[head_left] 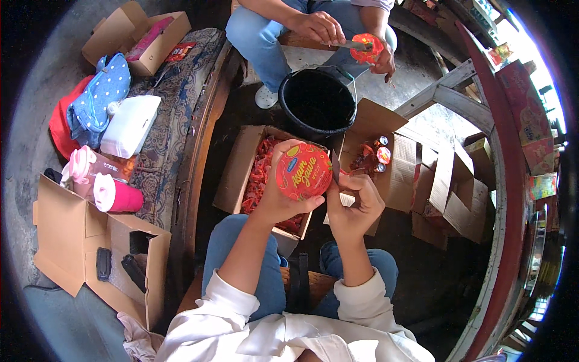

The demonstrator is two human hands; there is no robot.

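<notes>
My left hand [278,192] is closed around a round plastic cup with a printed red film lid [303,171], the lid tilted up toward me. In my right hand [356,208] is pinched a thin dark knife [335,165], its blade upright against the cup's right edge. Most of its handle is hidden by my fingers. Below the cup stands a cardboard box [236,172] full of torn red film scraps [259,172]. To the right, an open carton [395,181] holds several small sealed cups [383,155].
A black bucket [318,99] stands beyond the boxes. Across from me, a seated co-worker's hands [319,27] work a knife on another red cup [367,48]. A patterned bench [175,108] with bags and tumblers lies left; a wooden frame [491,157] rises right.
</notes>
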